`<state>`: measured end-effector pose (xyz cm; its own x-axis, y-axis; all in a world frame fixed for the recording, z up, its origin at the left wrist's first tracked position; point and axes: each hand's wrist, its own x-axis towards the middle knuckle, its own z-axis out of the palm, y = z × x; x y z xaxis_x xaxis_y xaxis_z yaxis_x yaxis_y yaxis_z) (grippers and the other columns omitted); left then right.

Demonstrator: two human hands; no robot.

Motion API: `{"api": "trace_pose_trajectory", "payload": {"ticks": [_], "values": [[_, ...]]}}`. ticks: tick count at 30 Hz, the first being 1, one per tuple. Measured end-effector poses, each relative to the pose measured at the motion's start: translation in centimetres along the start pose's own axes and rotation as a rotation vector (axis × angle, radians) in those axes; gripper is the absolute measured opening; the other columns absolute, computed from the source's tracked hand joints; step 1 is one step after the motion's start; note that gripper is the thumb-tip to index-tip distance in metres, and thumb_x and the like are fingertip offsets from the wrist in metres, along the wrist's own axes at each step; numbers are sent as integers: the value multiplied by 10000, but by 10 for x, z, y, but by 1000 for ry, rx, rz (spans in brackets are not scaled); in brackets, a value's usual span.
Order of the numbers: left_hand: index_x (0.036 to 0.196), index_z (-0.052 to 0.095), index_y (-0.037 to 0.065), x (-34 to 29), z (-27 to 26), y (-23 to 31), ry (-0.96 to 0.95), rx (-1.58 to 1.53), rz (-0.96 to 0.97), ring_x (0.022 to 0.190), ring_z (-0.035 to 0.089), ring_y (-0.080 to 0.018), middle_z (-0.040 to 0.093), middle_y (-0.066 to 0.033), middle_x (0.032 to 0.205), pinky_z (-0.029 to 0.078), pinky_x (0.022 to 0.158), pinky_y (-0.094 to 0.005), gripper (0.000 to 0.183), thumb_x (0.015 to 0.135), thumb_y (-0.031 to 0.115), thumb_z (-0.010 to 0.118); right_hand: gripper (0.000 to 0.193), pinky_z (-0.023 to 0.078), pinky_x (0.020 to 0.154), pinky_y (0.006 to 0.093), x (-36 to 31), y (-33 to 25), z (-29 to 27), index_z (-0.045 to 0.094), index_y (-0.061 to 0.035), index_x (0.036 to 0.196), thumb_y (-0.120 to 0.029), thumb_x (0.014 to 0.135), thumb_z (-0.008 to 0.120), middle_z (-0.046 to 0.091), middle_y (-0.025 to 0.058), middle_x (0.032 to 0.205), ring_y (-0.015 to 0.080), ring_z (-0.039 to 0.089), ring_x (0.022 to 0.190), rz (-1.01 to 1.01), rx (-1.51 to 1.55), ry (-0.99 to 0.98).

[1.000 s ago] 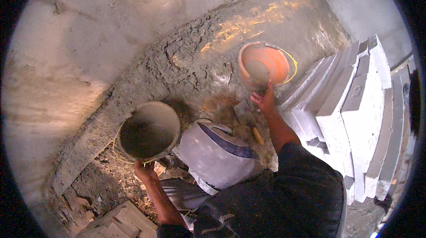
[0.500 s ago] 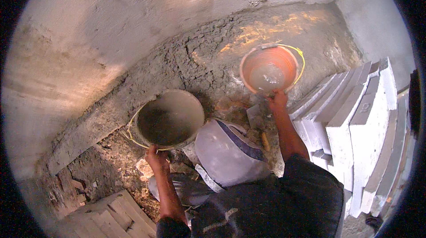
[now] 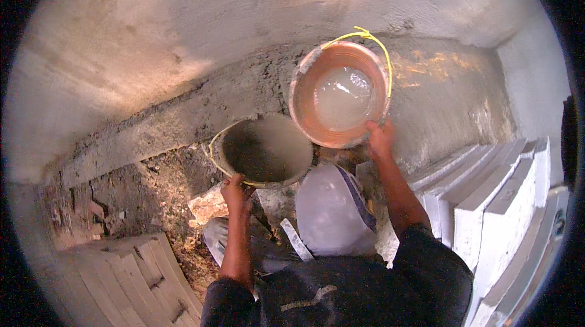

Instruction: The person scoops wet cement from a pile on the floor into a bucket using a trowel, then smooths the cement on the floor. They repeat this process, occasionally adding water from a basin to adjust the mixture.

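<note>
My right hand (image 3: 381, 138) is closed on the near right rim of an orange bucket (image 3: 298, 104), which is tilted so its inside faces me. Thin greyish liquid (image 3: 344, 98) with bright glints lies in its bottom. A yellow handle (image 3: 387, 62) arches over its far right side. Just left and nearer is a grey, mortar-smeared bucket (image 3: 308, 156), its inside dark and its contents hard to make out. My left hand (image 3: 234, 191) grips its near rim, where its yellowish handle (image 3: 212, 147) runs down. The two buckets overlap in view; whether they touch I cannot tell.
My bent knee (image 3: 332, 211) in grey trousers is close below the buckets. Pale blocks (image 3: 487, 205) are stacked on the right, grey blocks (image 3: 131, 272) at lower left. A rough mortar ledge (image 3: 237, 83) runs along the plastered wall (image 3: 244, 10). Rubble (image 3: 173, 187) covers the ground.
The orange bucket has come left and closer, beside the grey bucket, with my right hand still on its rim. My left hand keeps its grip. The view has shifted too.
</note>
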<state>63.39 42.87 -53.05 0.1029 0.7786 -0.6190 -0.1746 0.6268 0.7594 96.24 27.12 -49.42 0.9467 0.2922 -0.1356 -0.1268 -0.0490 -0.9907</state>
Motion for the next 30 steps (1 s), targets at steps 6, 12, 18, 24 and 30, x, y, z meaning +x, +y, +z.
{"api": "trace_pose_trajectory", "payload": {"ticks": [6,12,18,24,30], "values": [[815,446,66,2,-2,-5,-6,-21,-34,661,538,-187,527,-70,748,499,556,-356,189,708,127,588,412,452,661,286,19,35,34,475,19,1110,-74,714,539,587,79,904,168,549,751,-259,-410,-172],[809,462,66,-2,1,-4,25,-50,-21,641,542,-184,535,-66,751,504,561,-350,187,700,141,595,486,423,816,349,-1,12,74,406,-15,1218,-34,746,517,525,182,1084,270,524,955,-261,-363,-376],[809,476,58,0,-3,-3,2,-25,-4,648,547,-191,542,-67,755,510,572,-361,181,689,130,591,621,345,966,367,-19,-10,83,312,-84,1327,5,741,498,320,202,1349,337,339,1232,-624,-452,-466],[790,472,59,-3,3,1,36,-34,-18,647,538,-198,533,-72,748,500,566,-361,183,684,135,600,613,338,973,372,-32,-13,80,321,-93,1327,2,751,509,289,182,1373,329,319,1247,-572,-504,-467],[839,461,76,-4,0,1,16,-40,-55,680,514,-197,509,-59,770,483,579,-391,206,689,138,588,596,338,953,342,-23,-7,84,316,1,1309,10,747,516,414,194,1284,261,421,1178,-540,-433,-395]]}}
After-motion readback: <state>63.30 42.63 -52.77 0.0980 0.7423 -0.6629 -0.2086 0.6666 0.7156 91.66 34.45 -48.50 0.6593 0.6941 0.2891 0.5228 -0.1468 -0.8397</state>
